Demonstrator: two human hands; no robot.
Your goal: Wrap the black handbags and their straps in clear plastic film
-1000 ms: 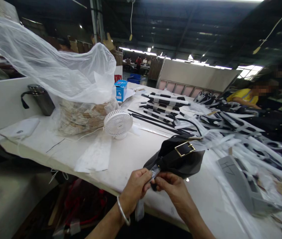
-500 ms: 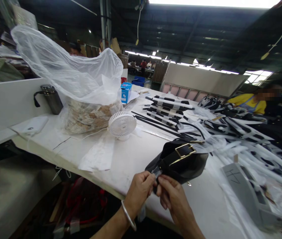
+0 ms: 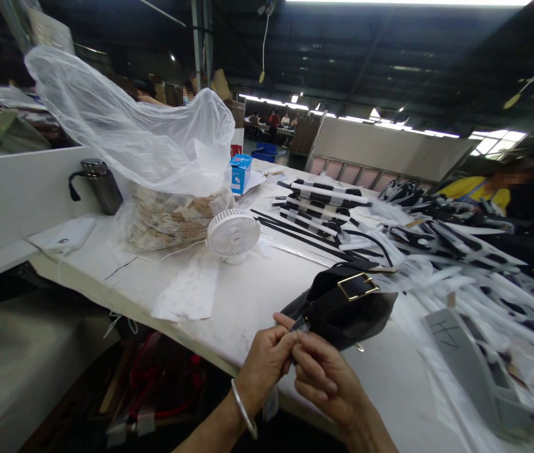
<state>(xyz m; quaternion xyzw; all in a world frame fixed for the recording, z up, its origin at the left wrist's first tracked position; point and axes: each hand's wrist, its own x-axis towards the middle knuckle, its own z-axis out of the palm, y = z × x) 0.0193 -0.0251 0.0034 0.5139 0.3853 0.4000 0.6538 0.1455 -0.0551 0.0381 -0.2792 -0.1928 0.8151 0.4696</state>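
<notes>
A black handbag (image 3: 356,314) with a gold buckle (image 3: 358,286) lies tilted on the white table at its near edge. Thumb and fingers of my left hand (image 3: 267,355) are closed on the bag's strap end at its near left corner, where a bit of clear film (image 3: 300,324) shows. My right hand (image 3: 326,377) meets the left one there, fingertips pinched at the same spot and its other fingers curled. What lies between the right fingertips is hidden. A small gold clasp (image 3: 359,346) sticks out below the bag.
A white fan (image 3: 233,236) stands beyond my left hand, before a large clear bag (image 3: 172,217) of brown pieces. A grey box (image 3: 472,358) is at right, near wrapped black straps (image 3: 323,211). Further back are a flask (image 3: 101,189), a blue box (image 3: 241,173) and a person in yellow (image 3: 474,189).
My right hand has turned and moved slightly closer against the left at the strap end. One left finger now stretches out along the bag. The bag stays nearly where it was.
</notes>
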